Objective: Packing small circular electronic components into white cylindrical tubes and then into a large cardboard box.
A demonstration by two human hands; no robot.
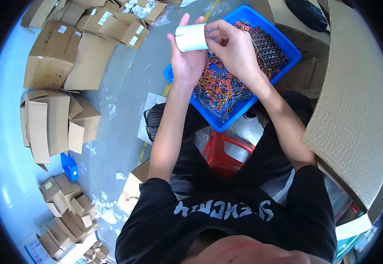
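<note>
White, smooth and short, the roll [191, 38] is what we see at the hands, held up above the far left part of a blue bin [240, 110]. Our left hand [187, 66] lies under it palm up, thumb and fingers apart around it, so the roll seems cradled rather than squeezed. Our right hand [237, 50] meets the roll's right end with bent fingers; we cannot tell whether they are clamped on its edge or only resting there. As for how far along we are, we would judge this an early or middle stage: the roll looks whole, with a short dark line near its left end, and we see no strip drawn off it. Below, the red and orange wired parts [222, 94] lie loose and tangled in the bin, seemingly all left to be dealt with. A dark patterned bundle [268, 48] sits at the bin's right side in neater order, perhaps a portion already arranged, though we cannot confirm that. We see nothing wrapped or joined to the roll.
</note>
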